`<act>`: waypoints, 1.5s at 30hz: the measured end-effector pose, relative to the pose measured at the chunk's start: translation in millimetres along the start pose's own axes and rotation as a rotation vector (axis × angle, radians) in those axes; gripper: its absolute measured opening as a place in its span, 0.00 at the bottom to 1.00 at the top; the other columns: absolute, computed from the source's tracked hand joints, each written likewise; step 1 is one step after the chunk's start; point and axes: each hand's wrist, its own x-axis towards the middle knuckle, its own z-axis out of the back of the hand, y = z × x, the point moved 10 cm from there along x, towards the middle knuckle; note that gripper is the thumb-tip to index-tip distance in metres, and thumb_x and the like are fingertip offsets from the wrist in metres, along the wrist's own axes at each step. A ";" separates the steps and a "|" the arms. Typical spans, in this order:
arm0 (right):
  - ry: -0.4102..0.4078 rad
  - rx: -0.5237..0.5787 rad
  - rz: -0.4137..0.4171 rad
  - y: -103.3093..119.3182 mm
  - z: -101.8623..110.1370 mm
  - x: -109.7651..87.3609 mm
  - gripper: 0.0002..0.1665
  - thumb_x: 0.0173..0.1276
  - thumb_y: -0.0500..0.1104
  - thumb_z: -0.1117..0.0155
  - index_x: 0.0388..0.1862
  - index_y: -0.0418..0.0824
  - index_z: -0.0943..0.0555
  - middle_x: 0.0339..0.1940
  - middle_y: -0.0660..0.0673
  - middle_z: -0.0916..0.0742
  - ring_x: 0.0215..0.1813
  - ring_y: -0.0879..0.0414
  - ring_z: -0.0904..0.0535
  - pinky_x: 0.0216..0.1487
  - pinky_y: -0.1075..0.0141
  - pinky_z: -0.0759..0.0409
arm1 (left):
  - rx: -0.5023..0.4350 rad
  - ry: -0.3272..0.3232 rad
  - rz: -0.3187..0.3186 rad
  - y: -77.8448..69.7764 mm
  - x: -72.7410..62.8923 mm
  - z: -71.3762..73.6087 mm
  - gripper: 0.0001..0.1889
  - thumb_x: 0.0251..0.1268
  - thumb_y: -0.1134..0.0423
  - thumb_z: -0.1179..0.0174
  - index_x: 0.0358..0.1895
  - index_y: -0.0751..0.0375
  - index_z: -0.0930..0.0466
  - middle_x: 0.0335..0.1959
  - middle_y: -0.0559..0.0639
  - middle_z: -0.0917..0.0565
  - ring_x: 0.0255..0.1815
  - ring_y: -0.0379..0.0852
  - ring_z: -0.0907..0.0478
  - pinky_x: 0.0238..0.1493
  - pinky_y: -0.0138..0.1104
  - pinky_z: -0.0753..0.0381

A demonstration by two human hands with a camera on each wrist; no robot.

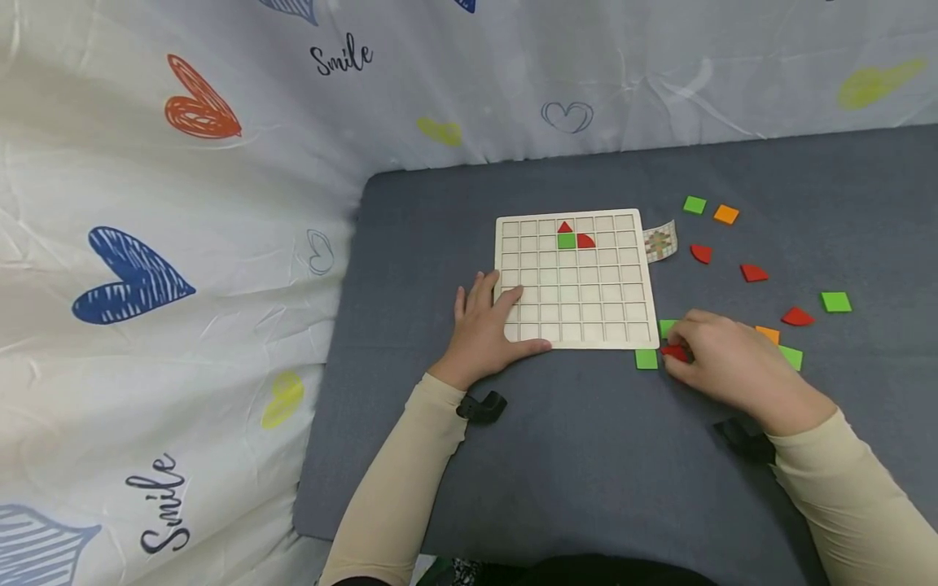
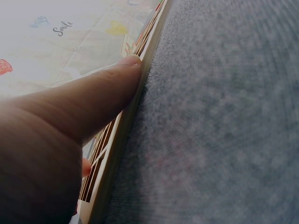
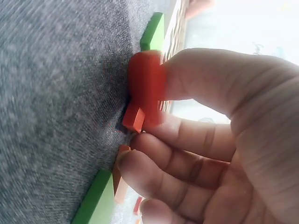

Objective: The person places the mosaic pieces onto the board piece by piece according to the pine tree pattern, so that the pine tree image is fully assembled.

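Observation:
A pale wooden grid board (image 1: 541, 317) lies on the grey table. On its upper part sit a red triangle (image 1: 565, 227), a green square (image 1: 567, 241) and a red quarter-round piece (image 1: 585, 241). My left hand (image 1: 484, 334) rests on the board's lower left corner with fingers spread; its thumb (image 2: 105, 91) lies along the near edge. Beside the lower right corner, my right hand (image 1: 733, 366) pinches a red piece (image 3: 145, 79) with a curved edge between thumb and finger. Another small red piece (image 3: 134, 118) shows just below it, partly covered.
Close to the right hand lie a green square (image 1: 646, 360) and an orange piece (image 1: 768, 334). Several loose red, green and orange pieces are scattered to the right, such as a green square (image 1: 836, 302). A patterned card (image 1: 661, 242) sticks out at the board's right edge.

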 end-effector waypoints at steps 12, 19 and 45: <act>-0.002 -0.013 -0.012 -1.3 -0.4 1.9 0.10 0.60 0.38 0.31 0.21 0.44 0.22 0.22 0.50 0.26 0.24 0.57 0.32 0.24 0.63 0.33 | 0.003 0.002 0.006 2.7 0.8 -2.3 0.53 0.55 0.28 0.28 0.81 0.48 0.34 0.86 0.56 0.51 0.88 0.56 0.65 0.84 0.55 0.73; -0.050 -0.029 -0.011 -3.1 8.6 1.5 0.15 0.59 0.39 0.31 0.17 0.47 0.26 0.21 0.51 0.28 0.21 0.57 0.34 0.21 0.63 0.38 | 0.009 -0.004 0.003 1.1 0.8 -1.4 0.53 0.55 0.29 0.27 0.81 0.48 0.34 0.86 0.56 0.50 0.88 0.57 0.65 0.84 0.55 0.72; -0.044 0.011 -0.008 22.7 23.5 71.4 0.08 0.65 0.45 0.34 0.28 0.42 0.18 0.26 0.47 0.19 0.26 0.53 0.28 0.22 0.60 0.30 | 0.018 -0.008 0.000 1.6 0.1 0.1 0.52 0.55 0.28 0.28 0.80 0.49 0.33 0.85 0.56 0.50 0.88 0.57 0.64 0.84 0.56 0.72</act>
